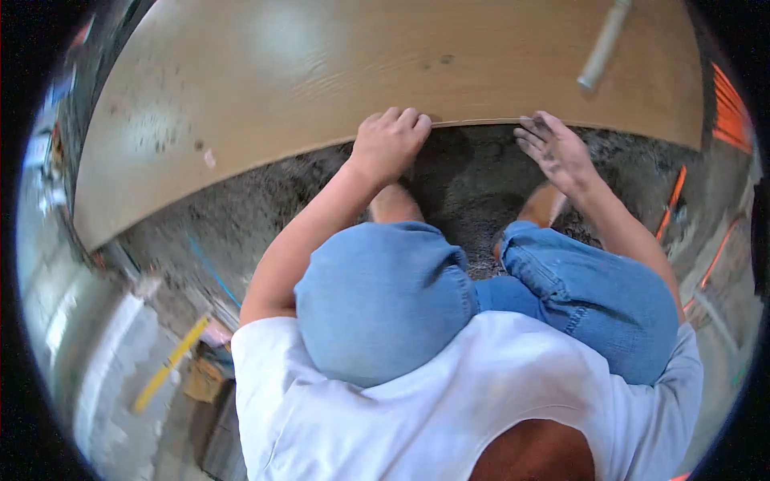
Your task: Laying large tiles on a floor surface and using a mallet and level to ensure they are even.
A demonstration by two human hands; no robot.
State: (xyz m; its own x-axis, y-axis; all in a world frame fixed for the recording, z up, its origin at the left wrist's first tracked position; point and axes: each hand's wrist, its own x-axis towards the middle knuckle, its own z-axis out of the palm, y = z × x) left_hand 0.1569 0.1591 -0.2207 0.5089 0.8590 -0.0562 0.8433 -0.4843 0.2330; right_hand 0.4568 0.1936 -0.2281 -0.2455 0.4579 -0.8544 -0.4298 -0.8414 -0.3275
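A large tan wood-look panel point(321, 72) spans the far part of the view, dark smudges on its face. At its near edge, my left hand point(391, 144) is closed, fingers curled over the rim. My right hand point(560, 156) is beside the same edge further right. Its fingers are apart and dirty with grey, and nothing shows in them; whether they touch the panel I cannot tell. Above the right side of the panel is a pale, blurred rod-like piece point(603, 48) with a darker tip.
Rough dark ground point(481, 188) lies below the panel edge, between my legs. At left are a yellow strip point(170, 365), a brown cardboard piece point(204, 380) and a thin blue line point(212, 268). Orange slatted material point(730, 112) and an orange bar point(672, 202) are at right.
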